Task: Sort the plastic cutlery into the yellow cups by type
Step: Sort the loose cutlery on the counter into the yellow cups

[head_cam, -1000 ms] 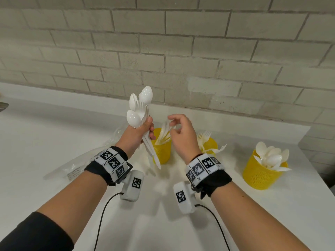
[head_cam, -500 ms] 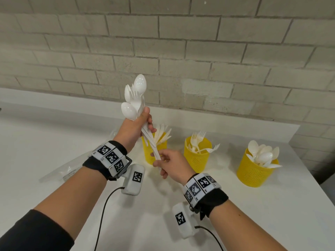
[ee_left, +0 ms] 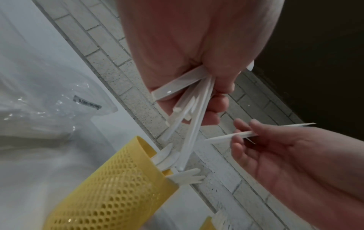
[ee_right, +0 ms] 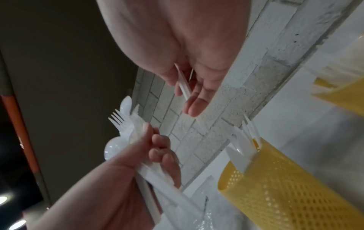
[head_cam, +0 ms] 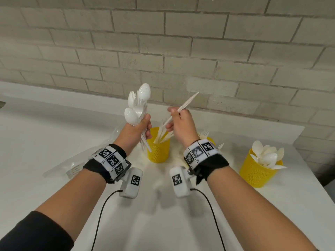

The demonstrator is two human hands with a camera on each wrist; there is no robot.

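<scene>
My left hand (head_cam: 139,129) grips a bunch of white plastic cutlery (head_cam: 137,107), spoon bowls and fork tines up, handles poking out below (ee_left: 187,112). My right hand (head_cam: 179,120) pinches a single white knife (head_cam: 188,102) that slants up to the right, held over the left yellow cup (head_cam: 158,149), which holds several knives. In the right wrist view the knife (ee_right: 184,84) lies across my fingers. A middle yellow cup (head_cam: 211,140) with forks shows behind my right wrist. The right yellow cup (head_cam: 257,171) holds spoons.
A clear plastic bag (head_cam: 76,165) lies on the white counter (head_cam: 36,142) at the left. A brick wall (head_cam: 181,51) runs close behind the cups. The counter's right edge falls away just past the spoon cup.
My right hand drew one knife out from the bottom of the bunch and rose with it above the knife cup. The left hand kept its grip on the bunch.
</scene>
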